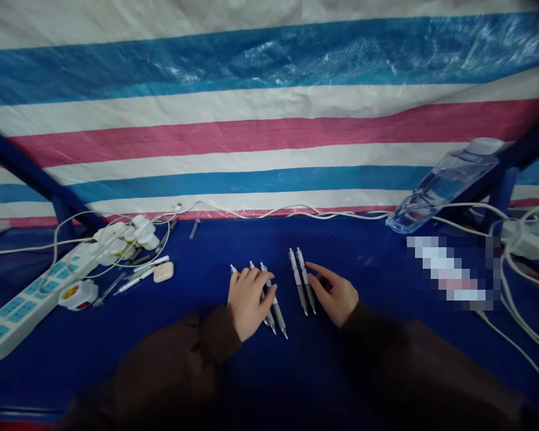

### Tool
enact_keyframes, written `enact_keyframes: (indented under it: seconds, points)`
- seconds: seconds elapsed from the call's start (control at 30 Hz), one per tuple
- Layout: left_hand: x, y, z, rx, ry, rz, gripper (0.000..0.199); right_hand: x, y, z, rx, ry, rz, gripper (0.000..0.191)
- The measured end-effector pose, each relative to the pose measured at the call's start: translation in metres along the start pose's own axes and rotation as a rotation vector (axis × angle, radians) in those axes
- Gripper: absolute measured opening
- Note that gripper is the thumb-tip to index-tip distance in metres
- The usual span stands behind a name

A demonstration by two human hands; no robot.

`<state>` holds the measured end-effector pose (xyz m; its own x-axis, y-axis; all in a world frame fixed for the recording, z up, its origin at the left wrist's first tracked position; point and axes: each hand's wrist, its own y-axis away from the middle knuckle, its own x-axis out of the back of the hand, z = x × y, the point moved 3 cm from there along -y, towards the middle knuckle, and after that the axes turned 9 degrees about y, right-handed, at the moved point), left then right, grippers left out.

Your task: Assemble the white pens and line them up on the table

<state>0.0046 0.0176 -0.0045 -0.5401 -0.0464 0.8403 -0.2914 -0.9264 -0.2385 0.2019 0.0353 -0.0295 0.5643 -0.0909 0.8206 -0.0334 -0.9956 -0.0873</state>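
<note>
My left hand (250, 299) lies over three white-and-grey click pens, such as the rightmost pen (277, 312). Its fingers bend across their upper barrels, with the thumb apart on the right, and it hides part of them. A short gap to the right separates these from a pair of similar pens, the left one (299, 281) and the right one (306, 280), side by side with tips toward me. My right hand (335, 293) rests beside that pair, index finger and thumb apart, fingertips at the right pen's edge. Its other fingers are curled out of sight.
On the left are a white power strip (31, 305) with plugs, a white adapter (78, 294), more pens (141, 275) and a pale pink case (163, 272). A clear bottle (444, 185) leans at the back right, near a blurred-out object (449, 272) and white cables (516, 299). Striped sheeting (269, 137) hangs behind.
</note>
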Motion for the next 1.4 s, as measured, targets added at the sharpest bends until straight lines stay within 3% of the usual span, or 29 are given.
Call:
enact_keyframes:
  seconds: [0.23,0.47,0.73,0.97,1.2,1.4]
  points:
    - [0.000,0.002,0.003,0.007,-0.009,0.005,0.023,-0.001,-0.002,0.002,-0.009,-0.012,0.009,0.044]
    - [0.000,0.000,-0.001,-0.087,-0.013,-0.027,0.027,0.003,-0.002,-0.005,0.075,-0.003,0.091,0.040]
    - [-0.002,-0.004,-0.003,-0.133,-0.077,-0.042,0.026,0.016,0.016,-0.040,0.430,0.157,0.203,0.026]
    - [-0.002,-0.006,-0.001,-0.225,-0.181,-0.100,0.026,0.006,0.023,-0.050,0.720,0.283,0.116,0.030]
    - [-0.001,-0.007,0.004,-0.309,-0.173,-0.078,0.025,0.002,0.028,-0.055,0.866,0.297,0.081,0.028]
    - [0.004,-0.007,0.009,-0.335,-0.107,-0.036,0.024,0.000,0.025,-0.053,0.862,0.332,0.070,0.023]
